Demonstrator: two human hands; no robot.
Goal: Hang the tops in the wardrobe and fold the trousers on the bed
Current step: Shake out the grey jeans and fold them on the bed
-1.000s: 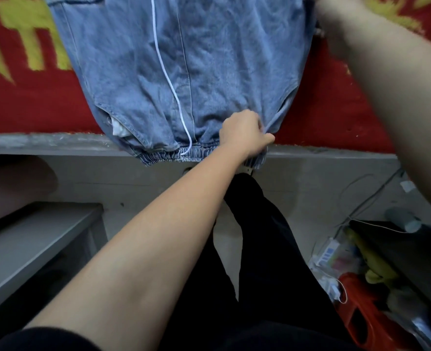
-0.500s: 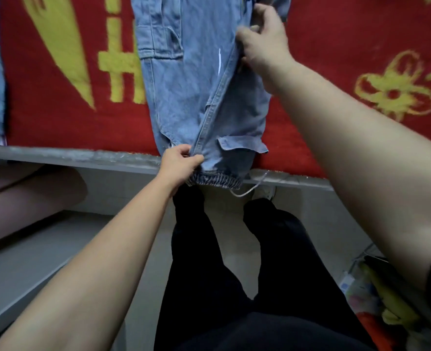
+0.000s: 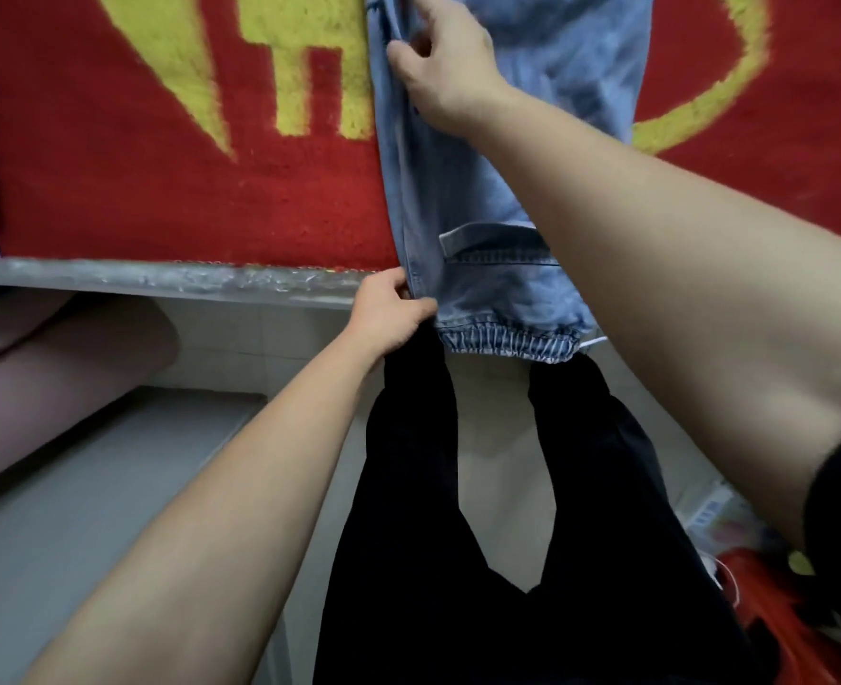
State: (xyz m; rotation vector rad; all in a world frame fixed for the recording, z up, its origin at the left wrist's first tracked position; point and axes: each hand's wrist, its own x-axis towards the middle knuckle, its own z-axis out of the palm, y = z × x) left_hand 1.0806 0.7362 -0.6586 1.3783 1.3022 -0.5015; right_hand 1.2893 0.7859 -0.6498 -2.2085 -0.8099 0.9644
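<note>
Jeans (image 3: 483,200) went from spread wide to doubled leg-on-leg, now a narrow strip, and both hands have stayed on its left long edge. Left hand (image 3: 391,313) is nearest me, thumb and fingers pinching the denim just above the elastic cuff (image 3: 507,341), right at the bed's near edge (image 3: 161,279). Cuff overhangs that edge. Pocket flap (image 3: 497,242) sits just past the cuff. Long axis runs straight away from me across the red blanket (image 3: 112,190). Right hand (image 3: 445,66) is further up the same edge, thumb and fingers clamped on the fabric. Waist end is out of view at the top. Light blue denim, some wrinkling up the leg. My read: next fold takes the cuff end away from me toward the waist, with the left hand leading.
</note>
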